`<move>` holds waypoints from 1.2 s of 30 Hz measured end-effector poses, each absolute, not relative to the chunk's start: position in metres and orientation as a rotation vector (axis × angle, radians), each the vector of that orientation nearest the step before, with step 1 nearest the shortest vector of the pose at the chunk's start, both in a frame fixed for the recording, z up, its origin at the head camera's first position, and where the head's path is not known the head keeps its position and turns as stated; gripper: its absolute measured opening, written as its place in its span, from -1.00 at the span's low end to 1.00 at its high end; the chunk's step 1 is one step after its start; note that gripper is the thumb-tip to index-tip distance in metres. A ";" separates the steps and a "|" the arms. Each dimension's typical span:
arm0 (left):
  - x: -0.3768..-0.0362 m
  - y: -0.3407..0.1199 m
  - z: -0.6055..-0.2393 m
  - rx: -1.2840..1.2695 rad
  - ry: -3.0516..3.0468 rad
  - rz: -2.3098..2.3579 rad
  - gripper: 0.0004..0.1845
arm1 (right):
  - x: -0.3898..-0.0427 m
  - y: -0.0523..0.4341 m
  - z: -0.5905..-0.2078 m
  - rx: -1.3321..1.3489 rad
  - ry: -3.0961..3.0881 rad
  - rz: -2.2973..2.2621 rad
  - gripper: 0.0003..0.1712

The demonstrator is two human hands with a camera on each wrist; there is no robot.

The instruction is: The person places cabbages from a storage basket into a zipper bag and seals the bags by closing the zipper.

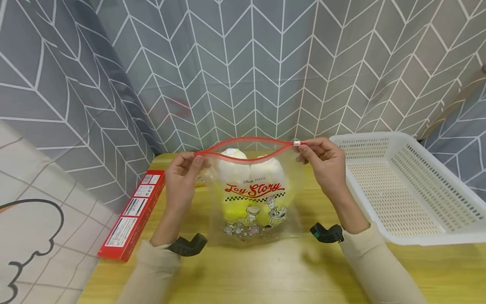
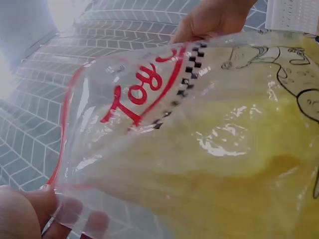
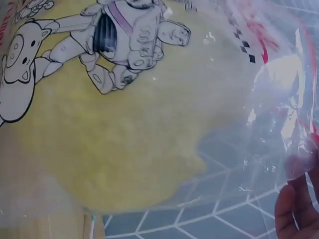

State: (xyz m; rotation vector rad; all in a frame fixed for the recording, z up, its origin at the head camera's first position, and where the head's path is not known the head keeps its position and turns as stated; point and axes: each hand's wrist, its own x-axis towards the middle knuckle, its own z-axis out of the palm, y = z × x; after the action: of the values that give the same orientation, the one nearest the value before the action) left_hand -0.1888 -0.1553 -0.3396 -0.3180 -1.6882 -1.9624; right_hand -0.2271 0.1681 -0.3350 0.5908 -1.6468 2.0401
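Observation:
A clear zip bag [image 1: 253, 198] printed with red "Toy Story" lettering and cartoon figures stands upright on the wooden table [image 1: 265, 274]. Inside sits a soft yellow and white plush thing [image 1: 248, 171]. My left hand [image 1: 182, 173] pinches the left end of the red zip strip. My right hand [image 1: 320, 160] pinches the right end beside the white slider [image 1: 297, 144]. The bag's mouth gapes open between them. In the left wrist view the bag [image 2: 199, 139] fills the frame above my fingers [image 2: 25, 214]. The right wrist view shows the printed bag [image 3: 124, 99] and a fingertip [image 3: 294, 209].
A white perforated plastic basket [image 1: 406, 185] lies at the right of the table. A long red box [image 1: 133, 213] lies along the table's left edge. A grey patterned curtain [image 1: 243, 63] hangs close behind the table.

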 end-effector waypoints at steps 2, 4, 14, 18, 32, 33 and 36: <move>-0.190 -0.156 -0.338 -0.331 -1.673 -1.951 -0.97 | -0.227 0.168 -0.330 0.595 -1.626 2.035 -0.89; -0.191 -0.156 -0.336 -0.345 -1.662 -1.937 -0.96 | -0.227 0.168 -0.327 0.592 -1.605 2.032 -0.90; -0.193 -0.155 -0.335 -0.385 -1.595 -1.951 -0.88 | -0.219 0.173 -0.322 0.571 -1.572 2.078 -0.94; -0.192 -0.155 -0.333 -0.366 -1.574 -1.950 -0.93 | -0.214 0.173 -0.322 0.567 -1.568 2.114 -0.94; -0.201 -0.158 -0.344 -0.209 -1.727 -1.936 -0.96 | -0.223 0.172 -0.343 0.494 -1.601 2.088 -0.90; -0.201 -0.159 -0.345 -0.193 -1.742 -1.926 -0.97 | -0.224 0.172 -0.344 0.494 -1.600 2.082 -0.89; -0.202 -0.162 -0.344 -0.139 -1.779 -1.879 -0.89 | -0.227 0.172 -0.348 0.492 -1.602 2.054 -0.85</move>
State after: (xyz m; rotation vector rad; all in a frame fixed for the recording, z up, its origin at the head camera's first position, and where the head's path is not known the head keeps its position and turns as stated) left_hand -0.2015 -0.1620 -0.3445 -0.1395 -1.7788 -1.8792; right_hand -0.2269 0.1715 -0.3475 0.4922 -1.6022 2.0537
